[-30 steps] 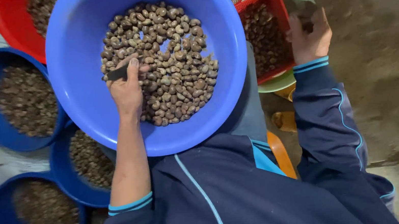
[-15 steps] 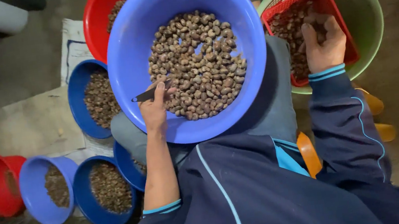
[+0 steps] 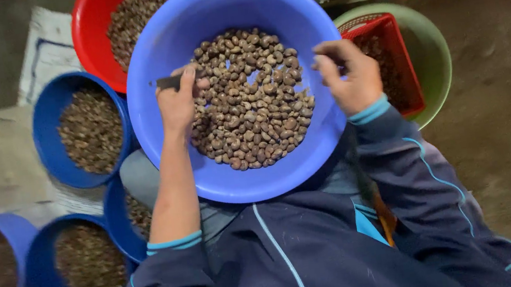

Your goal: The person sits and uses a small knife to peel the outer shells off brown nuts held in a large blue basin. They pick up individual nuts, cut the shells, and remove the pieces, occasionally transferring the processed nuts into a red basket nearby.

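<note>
Fingers of your left hand are clamped on a small dark blade, thumb pressed along its top; the hand rests over the left inner wall of the big blue basin on your lap. Blade long axis runs near level across the frame, its free end pointing left toward the basin rim and away from the nuts. The heap of brown nuts lies immediately right of that hand, filling the basin floor; the nearest nuts touch or nearly touch the knuckles. Individual nuts lie every way, so no common axis can be read. Right of the heap, your right hand hangs above the right rim, fingers curled together with tips bent inward toward the nuts; whether they pinch a nut, I cannot tell. Judgement: the right hand is the free one, and the heap lies to its left and below, about as near as to the left. Beyond it, further right, a red basket of dark pieces sits inside a green bowl. On the floor at far left stand smaller blue bowls and, above, a red basin, each holding brown material.
</note>
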